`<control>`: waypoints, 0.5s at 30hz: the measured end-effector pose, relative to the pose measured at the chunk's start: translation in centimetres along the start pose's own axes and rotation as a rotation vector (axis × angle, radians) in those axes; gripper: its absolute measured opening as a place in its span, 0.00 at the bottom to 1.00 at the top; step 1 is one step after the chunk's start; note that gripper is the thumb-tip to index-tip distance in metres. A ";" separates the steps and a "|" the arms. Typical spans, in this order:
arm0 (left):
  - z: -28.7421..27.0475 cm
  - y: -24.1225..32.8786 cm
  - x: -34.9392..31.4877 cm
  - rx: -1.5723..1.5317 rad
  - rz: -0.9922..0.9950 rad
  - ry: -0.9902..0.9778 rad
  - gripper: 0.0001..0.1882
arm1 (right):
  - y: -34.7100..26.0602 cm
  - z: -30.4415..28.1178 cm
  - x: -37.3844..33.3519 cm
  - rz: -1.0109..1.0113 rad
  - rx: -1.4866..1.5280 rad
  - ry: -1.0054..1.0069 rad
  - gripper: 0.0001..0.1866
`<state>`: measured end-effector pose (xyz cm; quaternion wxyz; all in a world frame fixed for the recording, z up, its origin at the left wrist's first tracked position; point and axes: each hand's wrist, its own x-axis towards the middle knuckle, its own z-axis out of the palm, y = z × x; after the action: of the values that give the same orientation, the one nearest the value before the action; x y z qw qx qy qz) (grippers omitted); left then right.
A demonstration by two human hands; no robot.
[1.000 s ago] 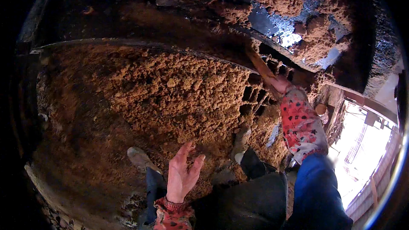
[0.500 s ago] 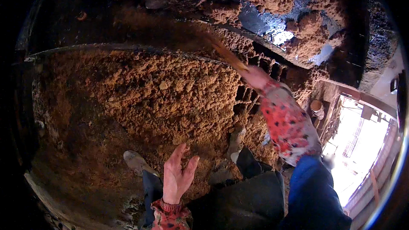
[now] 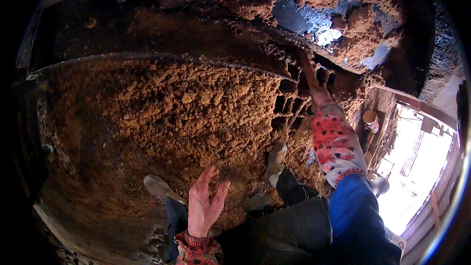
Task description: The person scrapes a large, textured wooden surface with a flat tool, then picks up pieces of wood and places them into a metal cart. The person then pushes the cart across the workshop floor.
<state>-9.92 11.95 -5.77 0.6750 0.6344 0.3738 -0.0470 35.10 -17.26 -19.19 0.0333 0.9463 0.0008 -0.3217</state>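
My right hand (image 3: 321,96) is stretched out to the upper right, its fingers closed round a wooden stick (image 3: 307,67). The stick points away from me, over the dark slots of a grate (image 3: 287,105); where its far end rests, I cannot tell. Beneath my left hand (image 3: 206,205) lies brown crumbly material (image 3: 196,103), heaped over the floor. The left hand holds nothing, and its fingers are apart. A patterned red and grey sleeve covers my right forearm.
A dark ledge (image 3: 147,34) runs across the far side. Beyond the grate stands a crusted metal surface (image 3: 289,14) with shiny bare patches. A bright opening (image 3: 417,162) is at the right, beside a round-ended post (image 3: 369,116). My shoes (image 3: 156,186) stand on the dirty floor.
My right hand has moved right and slightly nearer, and the stick has swung from pointing far left to pointing nearly straight away. My left hand has hardly moved.
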 end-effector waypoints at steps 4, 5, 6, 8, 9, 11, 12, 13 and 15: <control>0.0 0.1 0.0 -0.006 -0.022 -0.018 0.22 | 5.5 -0.1 -4.5 -0.273 -0.151 0.083 0.24; -0.1 0.0 0.0 -0.015 -0.038 -0.020 0.22 | 5.0 -0.2 -5.6 -0.374 -0.200 0.099 0.24; -0.1 -0.3 -0.2 -0.025 -0.054 -0.020 0.22 | 4.1 -0.2 -6.3 -0.388 -0.131 0.042 0.22; -0.1 -0.5 -0.3 -0.082 -0.085 -0.028 0.22 | -1.0 -1.3 -10.6 -0.300 0.122 -0.133 0.18; -0.1 -0.4 -0.4 -0.128 -0.104 -0.032 0.22 | -4.3 -1.5 -13.0 -0.204 0.305 -0.252 0.16; -0.1 -0.1 -0.5 -0.137 -0.115 -0.050 0.22 | -7.3 -0.9 -15.1 -0.240 0.372 -0.297 0.16; -0.1 0.0 -0.4 -0.105 -0.110 -0.061 0.22 | -9.1 -1.1 -15.9 -0.411 0.218 -0.337 0.15; -0.1 0.1 -0.4 -0.074 -0.109 -0.068 0.22 | -11.8 -0.5 -17.7 -0.366 0.364 -0.404 0.16; -0.3 1.2 -0.4 -0.167 -0.192 -0.064 0.23 | -15.2 1.4 -20.1 -0.542 0.492 -0.493 0.18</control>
<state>-9.64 12.32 -4.52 0.7296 0.5353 0.4137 -0.1003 17.96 -1.78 -9.04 -0.2794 0.7866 0.1646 -0.5255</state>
